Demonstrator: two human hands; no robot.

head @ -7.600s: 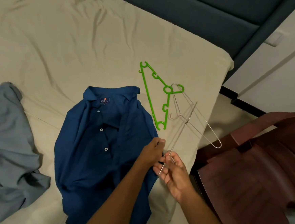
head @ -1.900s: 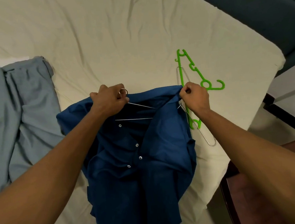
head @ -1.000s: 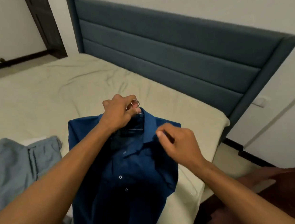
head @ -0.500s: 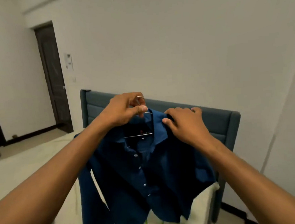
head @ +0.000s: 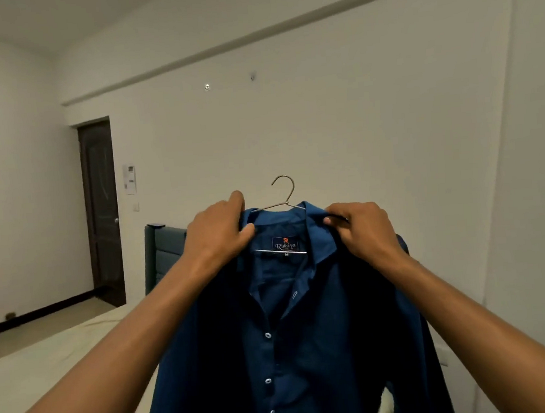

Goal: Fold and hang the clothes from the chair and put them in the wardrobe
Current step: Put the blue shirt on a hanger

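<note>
Navy button-up shirt (head: 308,350) hangs on a wire hanger (head: 284,195), held up in front of the wall, above the bed (head: 49,364). Left hand (head: 218,235) grips the shirt's left shoulder/collar; right hand (head: 363,231) pinches the collar on the other side.

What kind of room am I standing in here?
Most likely a bedroom. A bed with a pale sheet and a padded blue headboard stands below a plain wall, a dark door is at the left, and both hands hold a blue shirt on a wire hanger.
</note>
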